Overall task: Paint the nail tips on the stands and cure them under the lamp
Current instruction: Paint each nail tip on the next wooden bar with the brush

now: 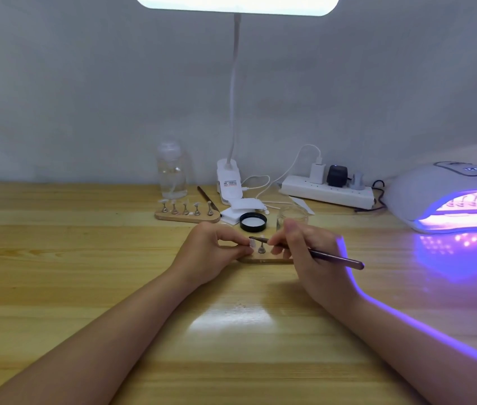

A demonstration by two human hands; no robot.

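A wooden base (263,261) lies mid-table between my hands, mostly hidden by them. My left hand (211,252) pinches a small stand with a pale nail tip (251,244) on it. My right hand (310,252) grips a dark brush (336,259), its tip reaching left over that nail tip. One metal stand (261,249) shows upright on the base. The curing lamp (447,197) sits at the right, glowing purple, with a base of stands (462,210) inside.
Behind my hands stand a second wooden base (187,216) with several nail tips, a clear bottle (172,171), another brush (208,197), a black lid (253,222), a glass jar (292,216), white pads (238,210), a clip desk lamp (230,182) and a power strip (327,192).
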